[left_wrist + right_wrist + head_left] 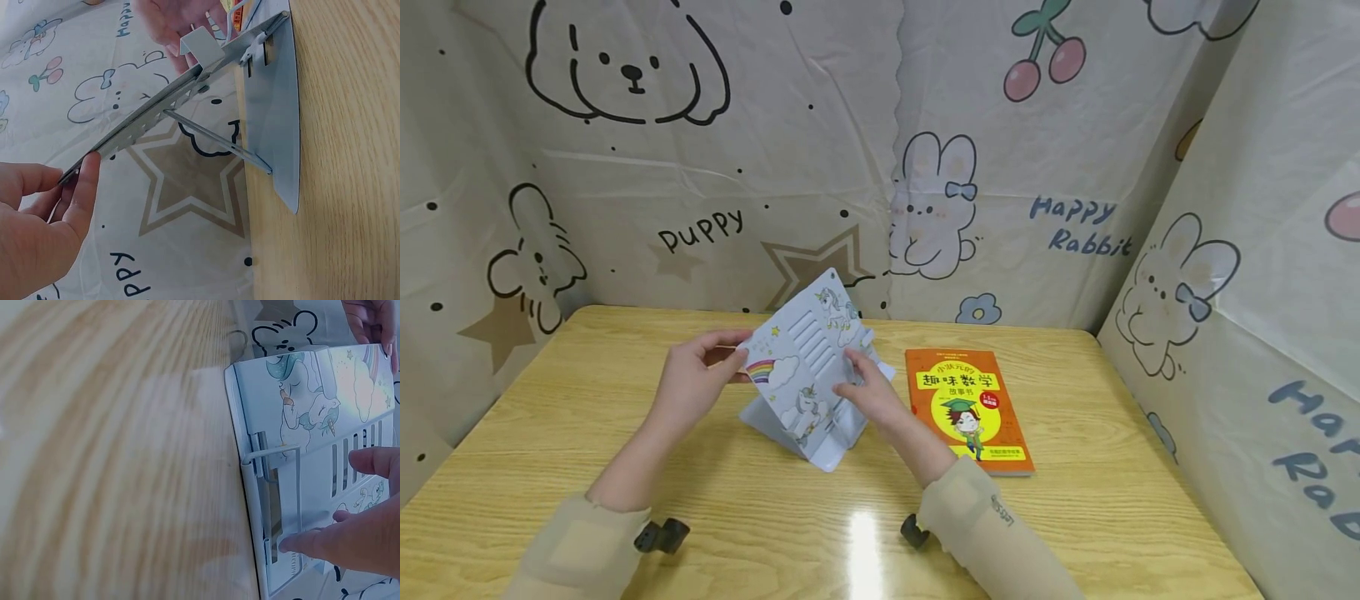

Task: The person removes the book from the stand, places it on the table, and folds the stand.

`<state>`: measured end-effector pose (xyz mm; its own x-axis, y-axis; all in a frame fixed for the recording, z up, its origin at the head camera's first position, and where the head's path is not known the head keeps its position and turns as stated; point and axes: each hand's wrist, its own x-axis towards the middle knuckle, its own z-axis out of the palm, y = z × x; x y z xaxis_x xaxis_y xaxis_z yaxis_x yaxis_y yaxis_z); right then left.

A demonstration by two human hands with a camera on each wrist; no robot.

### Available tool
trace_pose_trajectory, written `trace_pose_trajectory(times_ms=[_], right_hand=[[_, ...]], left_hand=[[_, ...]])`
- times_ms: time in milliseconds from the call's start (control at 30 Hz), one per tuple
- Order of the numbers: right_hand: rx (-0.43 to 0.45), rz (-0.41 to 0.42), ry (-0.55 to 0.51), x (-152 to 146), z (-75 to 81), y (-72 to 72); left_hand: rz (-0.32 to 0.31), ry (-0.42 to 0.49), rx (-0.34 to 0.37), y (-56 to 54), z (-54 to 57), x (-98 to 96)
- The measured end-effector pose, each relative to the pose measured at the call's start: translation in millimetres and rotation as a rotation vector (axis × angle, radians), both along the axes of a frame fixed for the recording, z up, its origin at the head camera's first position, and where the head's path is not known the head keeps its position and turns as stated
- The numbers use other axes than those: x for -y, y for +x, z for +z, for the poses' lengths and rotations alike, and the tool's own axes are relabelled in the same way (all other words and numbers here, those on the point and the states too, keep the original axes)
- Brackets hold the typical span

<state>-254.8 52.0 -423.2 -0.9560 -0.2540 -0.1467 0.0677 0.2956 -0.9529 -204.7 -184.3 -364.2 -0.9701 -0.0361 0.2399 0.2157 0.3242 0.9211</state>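
A pale metal book stand (805,350) printed with unicorns and a rainbow stands tilted on the wooden table (760,533). My left hand (703,367) pinches the upper left edge of its panel between thumb and fingers. In the left wrist view, a thin support rod (219,140) runs from the panel's back to the base plate (272,125). My right hand (876,392) is over the front of the panel, its digits extended. In the right wrist view, one fingertip lies by the slots and another digit reaches the wire page holder (298,506) near the lower edge.
An orange book (966,408) with a cartoon figure on its cover lies right of the stand. A printed cloth (820,150) hangs behind the table and along both sides. Each forearm carries a small black camera near the sleeve cuff.
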Motion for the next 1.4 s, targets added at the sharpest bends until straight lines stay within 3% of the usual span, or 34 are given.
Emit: trace_pose_trajectory(times_ms=[500,1067,1400], right_hand=[[-0.065,0.100,0.074,-5.3,-3.4,-6.6],[-0.122,0.132,0.192,-6.9,-3.2,-10.0],[-0.127,0.144,0.192,-8.4,-7.1,-14.4]], left_hand=[[-0.032,0.050,-0.025,8.3,-3.7,-6.8],[-0.042,0.084,-0.044,18.1,-5.0,-17.1],[-0.040,0.088,-0.041,23.6,-5.4,-22.2]])
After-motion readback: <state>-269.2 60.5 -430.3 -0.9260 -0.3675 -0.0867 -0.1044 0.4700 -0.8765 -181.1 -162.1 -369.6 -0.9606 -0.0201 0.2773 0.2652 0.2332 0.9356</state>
